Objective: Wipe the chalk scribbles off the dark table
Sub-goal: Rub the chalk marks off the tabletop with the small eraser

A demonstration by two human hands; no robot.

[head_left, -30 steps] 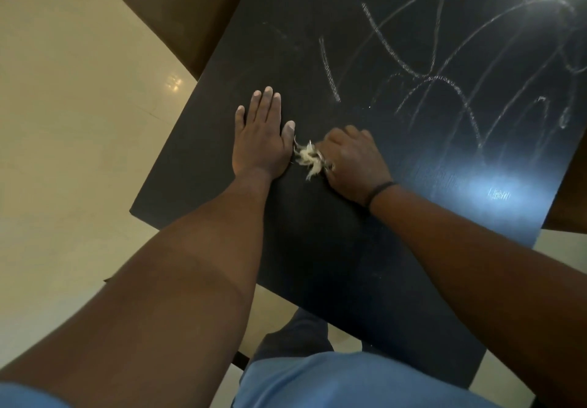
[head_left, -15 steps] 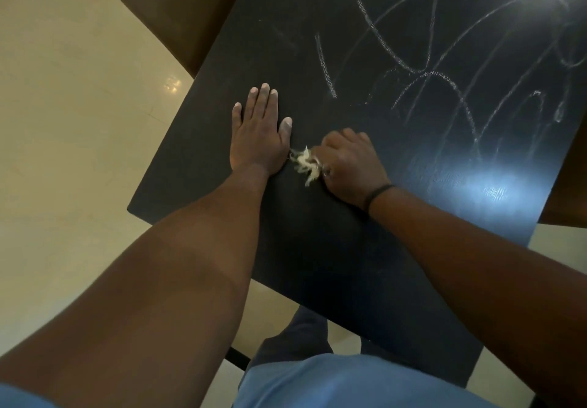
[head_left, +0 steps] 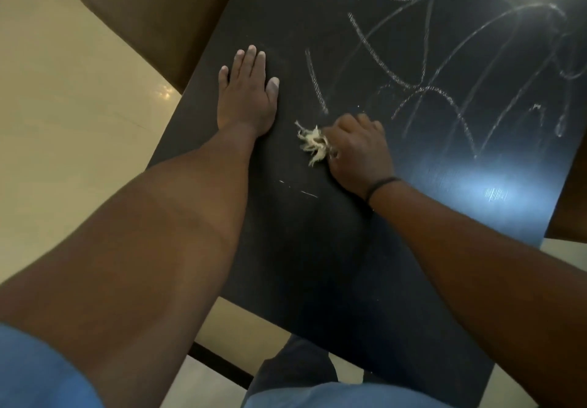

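The dark table (head_left: 317,264) carries white chalk scribbles (head_left: 444,58) across its far right half; one short stroke (head_left: 316,82) lies just beyond my right hand. My right hand (head_left: 357,150) grips a frayed pale rag (head_left: 313,144) and holds it against the tabletop, the rag's threads sticking out to the left of the fist. My left hand (head_left: 246,93) rests flat on the table, fingers straight, to the left of the rag and apart from it. Two tiny chalk flecks (head_left: 305,191) lie near my right wrist.
A brown chair (head_left: 152,10) stands beyond the table's far left corner. Another brown surface (head_left: 571,191) shows at the right edge. Cream floor tiles (head_left: 63,121) lie to the left. A bright light glare (head_left: 486,185) sits on the table near my right forearm.
My right hand and the rag have moved a little to the right, away from my left thumb, leaving a gap between the hands. The left hand stays flat in place.
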